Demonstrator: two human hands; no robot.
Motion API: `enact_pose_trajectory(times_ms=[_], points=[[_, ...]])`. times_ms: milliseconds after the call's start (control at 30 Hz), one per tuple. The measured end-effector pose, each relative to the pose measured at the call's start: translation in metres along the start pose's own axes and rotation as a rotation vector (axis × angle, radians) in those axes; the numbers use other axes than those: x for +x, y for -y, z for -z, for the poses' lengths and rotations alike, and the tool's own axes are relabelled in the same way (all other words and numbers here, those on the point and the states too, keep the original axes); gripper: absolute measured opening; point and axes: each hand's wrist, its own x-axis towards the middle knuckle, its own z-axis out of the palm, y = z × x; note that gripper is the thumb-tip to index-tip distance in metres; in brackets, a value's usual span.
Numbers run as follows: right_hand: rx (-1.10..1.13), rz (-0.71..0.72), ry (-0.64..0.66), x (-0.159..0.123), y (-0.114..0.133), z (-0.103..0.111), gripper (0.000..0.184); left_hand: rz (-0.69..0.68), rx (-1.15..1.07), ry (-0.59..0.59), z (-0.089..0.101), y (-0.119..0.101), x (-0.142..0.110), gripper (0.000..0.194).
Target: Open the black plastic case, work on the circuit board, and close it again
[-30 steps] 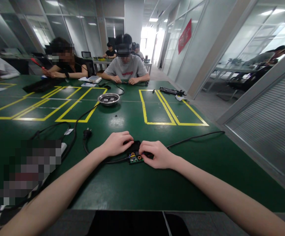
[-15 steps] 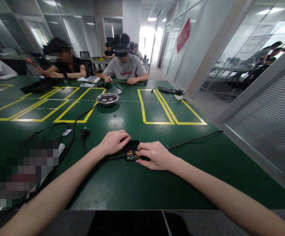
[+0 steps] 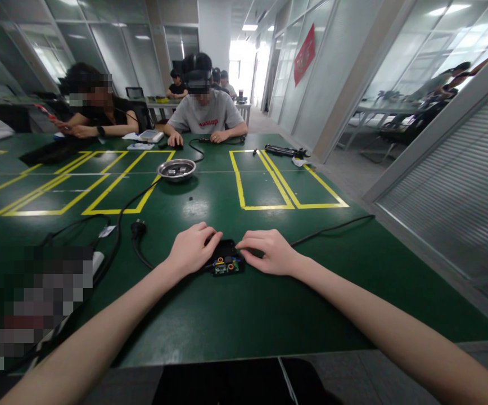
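Note:
A small black plastic case (image 3: 227,247) lies opened on the green table in front of me. At its near side a circuit board (image 3: 226,266) shows, with copper-wound coils and a yellow part on it. My left hand (image 3: 195,247) is closed on the left side of the case, its fingertips partly hidden. On the opposite side, my right hand (image 3: 267,251) pinches the case's right edge between thumb and forefinger. A black cable (image 3: 332,229) emerges from behind my right hand, while a cord with a black plug (image 3: 138,228) runs under my left wrist.
A metal bowl (image 3: 176,170) with small metal parts stands ahead. Yellow tape outlines (image 3: 265,207) mark the table. A pixelated object (image 3: 37,309) and cords lie at left. Across the table sit a person in a grey shirt (image 3: 206,115) and another in black. A black folded stand (image 3: 286,151) lies far right.
My right hand has shifted up and away from the circuit board to the case's edge, uncovering more of the board. The view has turned slightly right.

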Motion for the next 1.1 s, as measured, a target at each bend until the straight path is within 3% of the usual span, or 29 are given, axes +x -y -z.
enact_pose_trajectory(times_ms=[200, 367, 600, 767, 967, 1100], points=[[0.01, -0.183, 0.157, 0.001, -0.001, -0.006, 0.014, 0.039, -0.024, 0.051, 0.002, -0.01, -0.005, 0.036], [-0.031, -0.284, 0.233, 0.005, 0.002, -0.004, 0.015, -0.026, 0.055, 0.073, 0.0, -0.009, -0.005, 0.025], [0.02, -0.191, 0.348, 0.007, -0.006, 0.005, 0.023, -0.134, 0.074, 0.092, 0.001, -0.006, -0.001, 0.027], [-0.029, -0.143, 0.337, 0.008, -0.007, 0.005, 0.022, -0.188, 0.048, 0.09, 0.001, -0.005, 0.001, 0.027], [-0.081, -0.203, 0.327, 0.009, -0.008, 0.002, 0.021, -0.257, 0.054, 0.105, 0.003, -0.002, 0.005, 0.027], [-0.127, -0.214, 0.387, 0.012, -0.004, 0.004, 0.03, -0.3, 0.025, 0.119, 0.003, -0.001, 0.007, 0.03]])
